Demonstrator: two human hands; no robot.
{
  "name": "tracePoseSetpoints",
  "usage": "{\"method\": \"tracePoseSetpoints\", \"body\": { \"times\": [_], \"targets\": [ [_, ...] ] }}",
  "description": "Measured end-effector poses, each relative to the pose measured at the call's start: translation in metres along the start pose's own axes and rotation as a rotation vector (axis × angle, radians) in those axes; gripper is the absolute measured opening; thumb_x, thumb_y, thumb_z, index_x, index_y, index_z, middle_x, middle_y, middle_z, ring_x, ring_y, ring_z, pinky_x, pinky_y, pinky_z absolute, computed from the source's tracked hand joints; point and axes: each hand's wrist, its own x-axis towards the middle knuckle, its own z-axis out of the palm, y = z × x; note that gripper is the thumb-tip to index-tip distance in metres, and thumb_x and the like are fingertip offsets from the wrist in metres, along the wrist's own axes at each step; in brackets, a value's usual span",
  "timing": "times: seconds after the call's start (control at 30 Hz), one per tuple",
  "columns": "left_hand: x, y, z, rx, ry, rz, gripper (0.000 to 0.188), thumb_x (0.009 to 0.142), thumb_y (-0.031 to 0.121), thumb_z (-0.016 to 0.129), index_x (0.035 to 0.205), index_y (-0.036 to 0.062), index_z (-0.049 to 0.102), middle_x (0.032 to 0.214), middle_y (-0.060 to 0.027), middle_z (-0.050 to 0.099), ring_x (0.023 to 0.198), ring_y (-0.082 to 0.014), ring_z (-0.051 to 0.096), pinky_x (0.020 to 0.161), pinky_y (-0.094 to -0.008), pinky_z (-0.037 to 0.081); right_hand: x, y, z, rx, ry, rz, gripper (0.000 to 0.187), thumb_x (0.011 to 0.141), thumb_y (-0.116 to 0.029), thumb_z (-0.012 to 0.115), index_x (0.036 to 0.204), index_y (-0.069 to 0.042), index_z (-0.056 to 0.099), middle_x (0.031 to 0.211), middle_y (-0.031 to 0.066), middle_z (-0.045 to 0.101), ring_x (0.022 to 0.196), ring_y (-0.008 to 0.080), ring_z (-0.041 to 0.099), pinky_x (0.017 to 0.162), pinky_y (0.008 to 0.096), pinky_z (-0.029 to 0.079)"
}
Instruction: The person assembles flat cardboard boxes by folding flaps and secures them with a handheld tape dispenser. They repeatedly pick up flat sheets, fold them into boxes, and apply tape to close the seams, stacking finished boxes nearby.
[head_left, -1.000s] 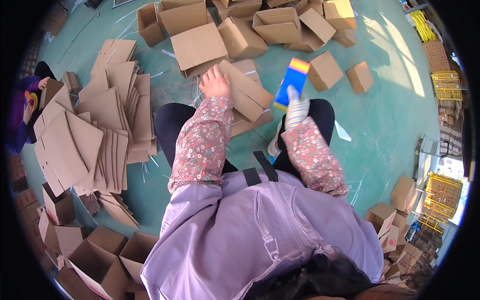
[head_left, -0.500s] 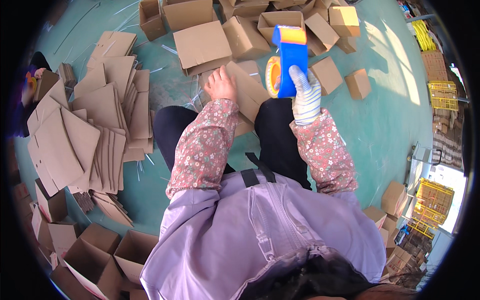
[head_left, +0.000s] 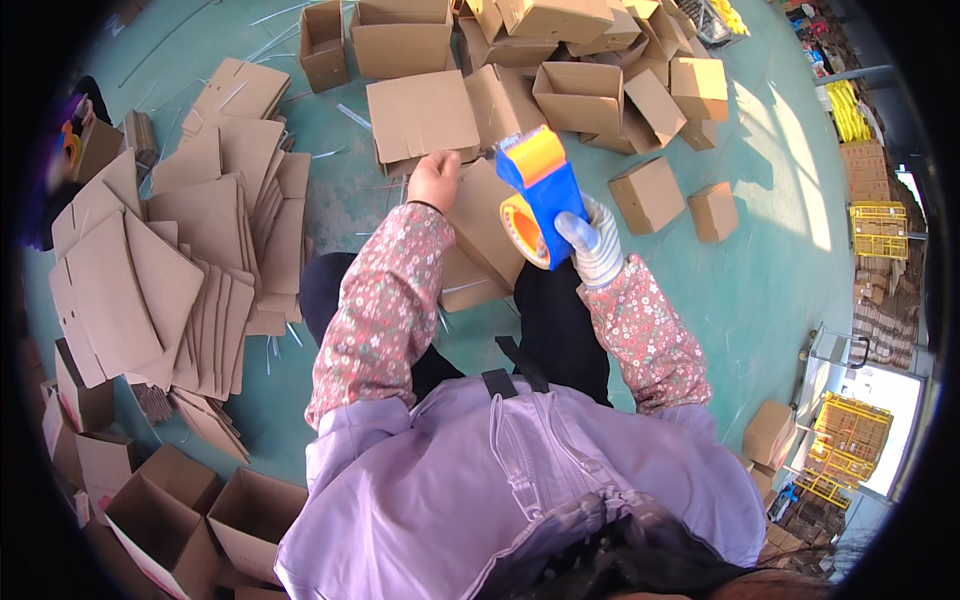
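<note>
A brown cardboard box (head_left: pixel 485 215) sits between my knees, its taped or seamed faces partly covered by my arms. My bare left hand (head_left: pixel 435 181) is curled at the far left edge of this box; its fingertips are bent in, and what they grip is hidden. In a striped glove, my right hand (head_left: pixel 596 243) is closed around a blue tape dispenser (head_left: pixel 556 200). The dispenser carries an orange-cored tape roll (head_left: pixel 523 230) and an orange roller with a toothed blade at its upper end. It is held over the right side of the box.
Stacked flat cartons (head_left: pixel 205 225) lie at the left. Beyond the box are a closed carton (head_left: pixel 424 115) and a pile of small boxes (head_left: pixel 580 95). Open boxes (head_left: pixel 165 525) stand at lower left. Plastic strap scraps lie on the green floor. Another person (head_left: pixel 65 150) shows at the far left.
My right hand has brought the tape dispenser down and nearer, tilting it leftward over the box. The left hand's spread fingers have curled in at the box's edge. The view has shifted slightly.
</note>
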Motion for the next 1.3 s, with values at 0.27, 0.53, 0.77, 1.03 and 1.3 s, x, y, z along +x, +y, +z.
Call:
{"method": "tracePoseSetpoints", "body": {
  "times": [0.27, 0.53, 0.77, 1.03, 1.3],
  "targets": [
    [-0.057, 0.087, -0.016, -0.455, -0.404, -0.107, 0.052, 0.091, 0.048, 0.043, 0.104, 0.0013, 0.062, 0.089, -0.0037, 0.064, 0.082, -0.0106, 0.056, 0.078, -0.0257, 0.043, -0.002, -0.006, -0.004, -0.083, -0.097, -0.04, 0.052, 0.071, -0.037, 0.074, 0.104, 0.0, 0.059, 0.089, 0.0044, 0.064, 0.079, 0.0102, 0.059, 0.072, 0.026, 0.048],
    [-0.05, 0.101, -0.02, -0.318, -0.294, 0.019, 0.024, 0.088, 0.019, 0.058, 0.093, -0.0025, 0.066, 0.081, -0.0047, 0.066, 0.075, -0.007, 0.058, 0.072, -0.0243, 0.047, 0.004, -0.014, 0.003, -0.362, -0.111, -0.022, 0.049, 0.071, -0.04, 0.073, 0.098, -0.001, 0.06, 0.081, 0.0036, 0.062, 0.073, 0.0091, 0.056, 0.068, 0.0249, 0.047],
    [0.043, 0.084, -0.075, 0.321, 0.068, 0.197, 0.026, 0.086, 0.023, 0.056, 0.09, -0.0005, 0.066, 0.076, -0.0056, 0.062, 0.073, -0.0114, 0.055, 0.07, -0.0261, 0.045, 0.016, -0.027, 0.014, -0.426, -0.055, 0.182, 0.052, 0.073, -0.046, 0.071, 0.095, -0.001, 0.059, 0.08, 0.0039, 0.06, 0.072, 0.008, 0.054, 0.068, 0.024, 0.045],
    [0.083, -0.02, -0.035, 0.618, -0.076, 0.004, 0.026, 0.084, 0.025, 0.052, 0.085, 0.0043, 0.068, 0.083, -0.0142, 0.066, 0.081, -0.0264, 0.062, 0.076, -0.0355, 0.047, 0.025, 0.005, 0.007, -0.505, -0.06, 0.285, 0.051, 0.074, -0.048, 0.068, 0.085, 0.001, 0.057, 0.072, 0.0061, 0.057, 0.065, 0.0105, 0.05, 0.063, 0.0271, 0.046],
    [0.075, -0.049, -0.029, 0.64, -0.134, -0.08, 0.027, 0.082, 0.026, 0.052, 0.084, 0.0045, 0.068, 0.084, -0.0142, 0.066, 0.082, -0.0285, 0.062, 0.077, -0.0365, 0.047, 0.03, 0.01, 0.005, -0.63, -0.108, 0.292, 0.054, 0.075, -0.053, 0.064, 0.078, 0.001, 0.055, 0.066, 0.0071, 0.054, 0.062, 0.0112, 0.049, 0.061, 0.0282, 0.045]
  ]
}}
